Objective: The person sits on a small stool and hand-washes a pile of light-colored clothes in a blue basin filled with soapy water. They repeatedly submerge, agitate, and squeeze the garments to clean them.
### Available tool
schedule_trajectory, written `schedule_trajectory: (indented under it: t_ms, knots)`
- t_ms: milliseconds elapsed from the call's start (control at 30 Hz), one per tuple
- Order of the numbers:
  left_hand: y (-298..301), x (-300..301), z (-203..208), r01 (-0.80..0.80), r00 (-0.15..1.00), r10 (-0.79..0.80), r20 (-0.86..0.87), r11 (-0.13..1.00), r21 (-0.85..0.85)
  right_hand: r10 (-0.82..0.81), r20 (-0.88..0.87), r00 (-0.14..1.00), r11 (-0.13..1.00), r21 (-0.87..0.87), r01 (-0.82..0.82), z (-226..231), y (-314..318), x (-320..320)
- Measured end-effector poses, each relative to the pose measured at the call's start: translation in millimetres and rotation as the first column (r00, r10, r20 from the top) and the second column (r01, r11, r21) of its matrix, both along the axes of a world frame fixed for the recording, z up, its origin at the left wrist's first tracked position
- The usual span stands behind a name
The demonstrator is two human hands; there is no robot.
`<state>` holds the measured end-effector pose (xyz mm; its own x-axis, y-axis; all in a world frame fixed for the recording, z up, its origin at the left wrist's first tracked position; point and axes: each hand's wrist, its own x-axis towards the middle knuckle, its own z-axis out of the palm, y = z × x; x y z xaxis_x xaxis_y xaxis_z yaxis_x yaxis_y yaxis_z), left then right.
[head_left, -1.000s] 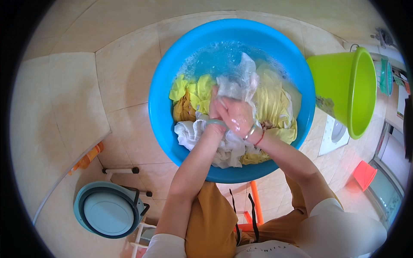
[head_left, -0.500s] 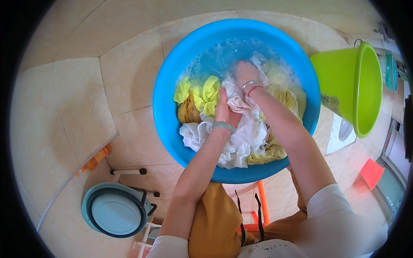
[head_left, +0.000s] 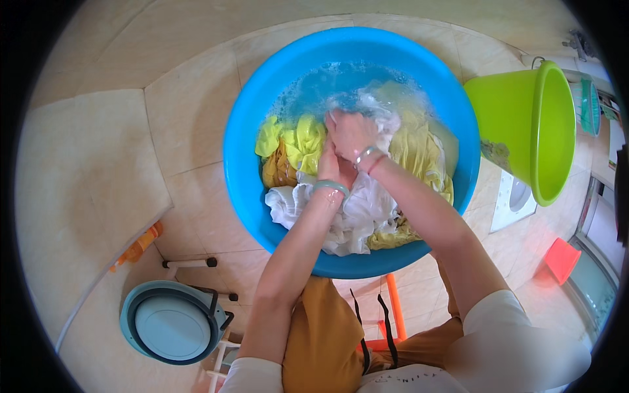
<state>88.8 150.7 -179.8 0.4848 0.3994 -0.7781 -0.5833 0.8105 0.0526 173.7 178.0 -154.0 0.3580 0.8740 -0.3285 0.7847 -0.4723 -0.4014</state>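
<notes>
A big round blue basin holds sudsy water and wet clothes. My left hand, a pale green bangle on its wrist, is closed on a bunched white garment in the middle. Right beside it my right hand presses down with curled fingers on the same white cloth, the two hands touching. Bright yellow cloth and mustard-brown cloth lie left of my hands. Pale yellow cloth spreads along the right side. Foamy water shows at the far side.
A lime green bucket lies tilted to the right, near a white squat toilet. A grey folding basin leans at lower left. Orange stool legs show below the blue basin. A pink-red plastic container is at far right.
My right hand has moved left and nearer, from the foamy water to beside my left hand. White cloth now lies bunched farther back. The whole view has shifted slightly.
</notes>
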Motion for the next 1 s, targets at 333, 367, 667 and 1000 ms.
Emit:
schedule_trajectory:
  t_ms: [333, 367, 667, 1000]
  knots:
    - [5, 21, 29, 0.009, 1.000, -0.007, 0.021, 0.993, -0.114, 0.232, 0.097, 0.968, 0.973, -0.023, -0.231, 0, -17, 32]
    - [1, 7, 12, -0.024, 0.975, 0.042, 0.216, 0.996, -0.084, 0.275, 0.145, 0.950, 0.953, 0.089, -0.290, 18, -31, 13]
    - [1, 11, 16, 0.055, 0.997, -0.062, 0.038, 0.987, 0.153, 0.096, -0.091, 0.991, 0.971, 0.229, -0.073, 19, -41, -8]
    - [0, 4, 4, 0.156, 0.987, -0.157, 0.033, 0.987, 0.028, 0.113, 0.112, 0.987, 0.991, -0.084, -0.104, -51, 13, 61]
